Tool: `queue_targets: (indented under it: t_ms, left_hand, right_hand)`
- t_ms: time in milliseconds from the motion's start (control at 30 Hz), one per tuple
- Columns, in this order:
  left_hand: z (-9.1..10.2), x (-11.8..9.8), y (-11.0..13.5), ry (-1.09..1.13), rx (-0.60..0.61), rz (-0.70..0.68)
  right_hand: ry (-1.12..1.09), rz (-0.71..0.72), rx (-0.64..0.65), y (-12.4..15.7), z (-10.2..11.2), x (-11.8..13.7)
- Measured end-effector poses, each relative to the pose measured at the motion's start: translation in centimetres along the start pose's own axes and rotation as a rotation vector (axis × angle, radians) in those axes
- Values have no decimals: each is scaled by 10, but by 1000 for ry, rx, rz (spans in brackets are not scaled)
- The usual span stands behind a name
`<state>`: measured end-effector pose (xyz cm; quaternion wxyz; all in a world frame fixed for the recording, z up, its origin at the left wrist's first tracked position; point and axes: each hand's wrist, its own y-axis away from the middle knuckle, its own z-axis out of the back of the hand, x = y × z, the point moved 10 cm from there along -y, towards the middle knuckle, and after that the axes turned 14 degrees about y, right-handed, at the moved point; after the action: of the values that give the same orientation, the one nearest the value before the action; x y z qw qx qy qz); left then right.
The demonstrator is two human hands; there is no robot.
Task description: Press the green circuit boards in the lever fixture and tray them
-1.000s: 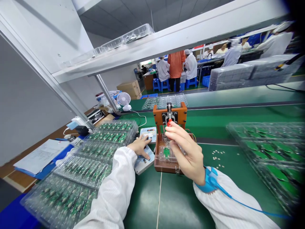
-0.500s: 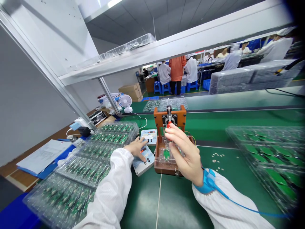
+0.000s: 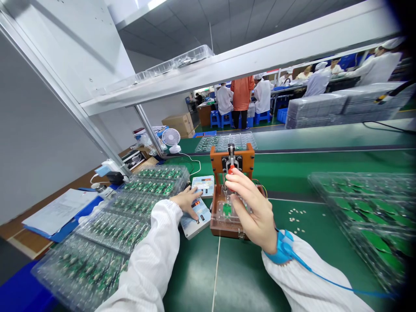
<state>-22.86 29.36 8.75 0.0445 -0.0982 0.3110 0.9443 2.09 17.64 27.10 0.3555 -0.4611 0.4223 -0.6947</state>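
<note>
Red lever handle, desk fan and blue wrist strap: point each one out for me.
red lever handle (image 3: 229,169), head view, on the red tip at its top.
desk fan (image 3: 170,137), head view, on the middle of its round grille.
blue wrist strap (image 3: 281,249), head view, on the band around the wrist.

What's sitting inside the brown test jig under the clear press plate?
A small green board shows through the clear plate of the jig. The right hand, holding the red-tipped lever, covers the jig's right side.

One orange test jig (image 3: 231,158), two display boxes (image 3: 203,185), one small fan (image 3: 171,138), one cardboard box (image 3: 177,122).
</note>
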Motion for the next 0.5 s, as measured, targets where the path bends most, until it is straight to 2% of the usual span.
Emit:
queue_targets:
  t_ms: [233,500]
  left_hand:
    - [0,0,-2,-8,-6,-40]
    - [1,-10,0,5,-12,5]
  right_hand:
    - [2,-4,-14,1,1,-1]
    - [-7,-17,-27,2,0,-3]
